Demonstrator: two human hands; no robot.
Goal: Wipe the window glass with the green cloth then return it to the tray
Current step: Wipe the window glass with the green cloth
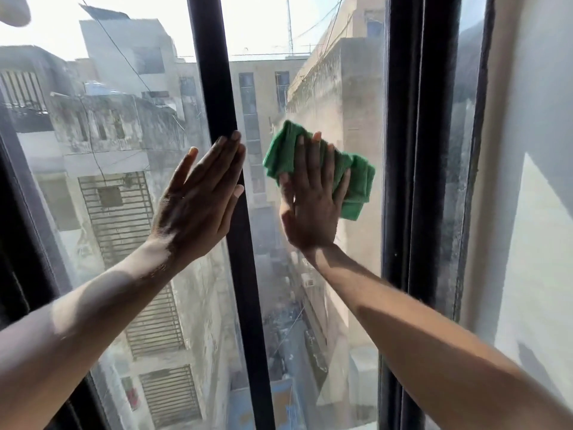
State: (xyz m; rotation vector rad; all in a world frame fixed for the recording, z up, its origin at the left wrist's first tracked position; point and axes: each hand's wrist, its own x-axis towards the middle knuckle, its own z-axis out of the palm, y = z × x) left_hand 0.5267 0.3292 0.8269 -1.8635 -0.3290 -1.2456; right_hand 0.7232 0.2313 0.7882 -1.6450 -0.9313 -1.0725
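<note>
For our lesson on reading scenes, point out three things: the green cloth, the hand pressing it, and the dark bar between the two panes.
green cloth (280,150): head view, upper left fold.
right hand (313,206): head view, back of the hand.
dark bar (214,72): head view, upper stretch.

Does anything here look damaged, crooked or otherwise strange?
Nothing looks damaged. The right hand presses the bunched green cloth flat on the window glass; the left hand rests open against the dark frame bar.
</note>
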